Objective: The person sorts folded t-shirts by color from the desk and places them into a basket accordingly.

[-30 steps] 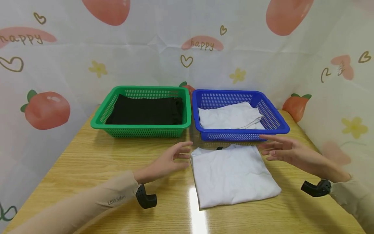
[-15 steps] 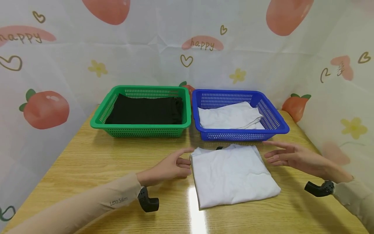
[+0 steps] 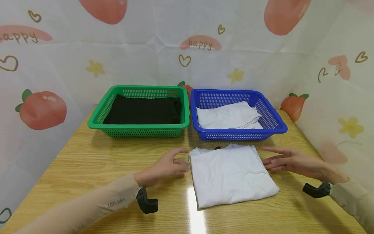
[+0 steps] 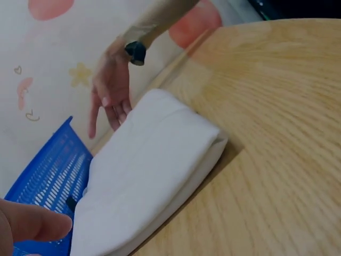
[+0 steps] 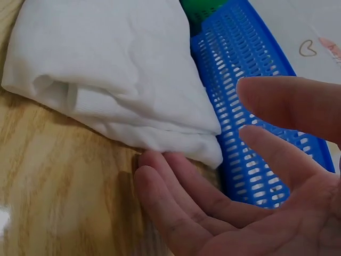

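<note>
A folded white shirt [image 3: 230, 178] lies flat on the wooden table, with a small black tag [image 3: 218, 148] at its far edge. My left hand [image 3: 163, 169] hovers at its left edge with relaxed, spread fingers; in the left wrist view only a bit of that hand [image 4: 34, 224] shows. On the other side, my right hand [image 3: 298, 164] has its fingers pointing at the shirt's right edge. In the right wrist view its lower fingertips [image 5: 152, 178] are right at the folded side, while the thumb and index finger stand apart. Neither hand holds anything.
Behind the shirt stands a blue basket [image 3: 242, 131] with folded white cloth [image 3: 228, 115] inside. To its left a green basket [image 3: 140, 126] holds folded black cloth [image 3: 140, 110]. A printed curtain [image 3: 146, 65] hangs close behind and along the right side of the table [image 3: 117, 156].
Both hands have come down lower beside the shirt, the right one to its right edge. The left hand reached its left edge, then drew back slightly. The shirt has not moved.
</note>
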